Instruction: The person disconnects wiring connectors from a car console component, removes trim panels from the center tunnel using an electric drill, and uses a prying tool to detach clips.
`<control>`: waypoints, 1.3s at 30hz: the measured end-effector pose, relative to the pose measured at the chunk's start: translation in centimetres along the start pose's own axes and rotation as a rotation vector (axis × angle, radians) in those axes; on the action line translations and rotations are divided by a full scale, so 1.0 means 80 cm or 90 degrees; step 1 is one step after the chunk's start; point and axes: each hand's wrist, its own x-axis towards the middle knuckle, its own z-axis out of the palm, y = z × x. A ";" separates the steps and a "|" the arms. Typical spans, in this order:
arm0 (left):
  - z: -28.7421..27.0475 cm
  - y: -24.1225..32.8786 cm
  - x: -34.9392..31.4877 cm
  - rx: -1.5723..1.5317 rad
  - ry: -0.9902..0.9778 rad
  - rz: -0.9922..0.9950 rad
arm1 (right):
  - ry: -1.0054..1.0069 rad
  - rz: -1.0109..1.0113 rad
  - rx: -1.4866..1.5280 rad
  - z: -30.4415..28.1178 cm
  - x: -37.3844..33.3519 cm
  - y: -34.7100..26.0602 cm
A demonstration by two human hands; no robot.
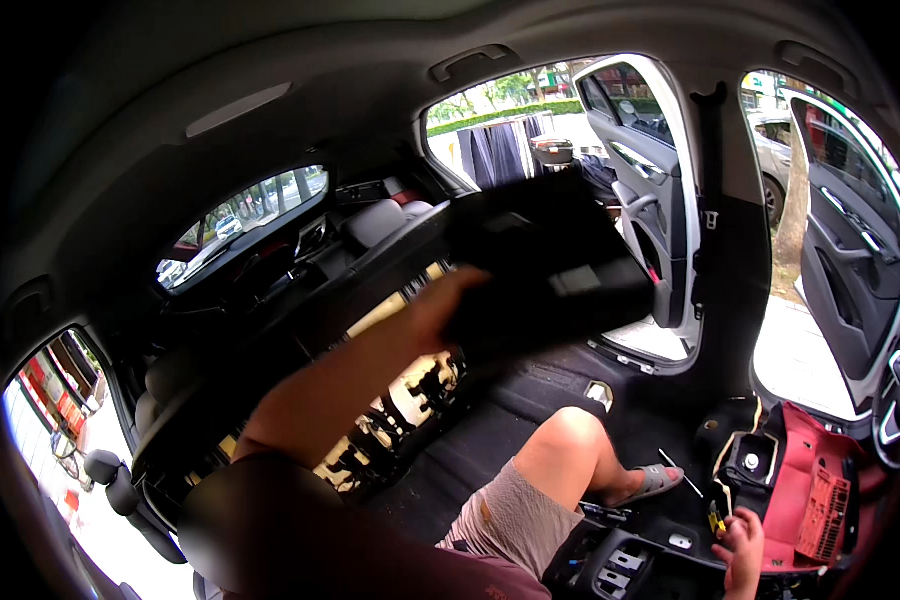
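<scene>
I am inside a car with its seats taken out. My left hand (448,302) is raised in front of me and grips the edge of a large black panel (555,255), which is lifted and tilted toward the open rear door. My left forearm crosses the middle of the view, blurred. My right hand (740,548) is low at the right, resting on a black trim part (660,555) on the floor. A small yellow-handled tool (715,520) lies right beside its fingers; I cannot tell whether the hand holds it. My bare knee (570,430) and grey sandal (655,482) lie between the hands.
Two right-side doors (660,190) (860,270) stand open to a pavement. A red and black trim piece (805,490) lies by the front sill. The bare floor (490,440) shows dark matting and yellowish padding (410,395). Folded seat parts (380,222) sit at the back.
</scene>
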 end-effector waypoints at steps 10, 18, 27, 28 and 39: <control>-0.365 0.267 0.089 -0.102 0.317 0.228 | 0.060 0.131 0.102 0.042 -0.031 0.030; -0.573 0.312 0.219 -0.289 0.637 0.087 | 0.108 0.153 0.043 0.072 -0.056 -0.004; -0.735 0.274 0.327 0.255 0.853 0.189 | 0.107 0.153 -0.035 0.101 -0.049 -0.015; -0.750 0.271 0.323 0.379 0.877 0.157 | 0.099 0.149 -0.036 0.101 -0.043 -0.013; -0.703 0.259 0.266 0.236 0.815 0.116 | 0.128 0.134 0.000 0.127 -0.068 -0.028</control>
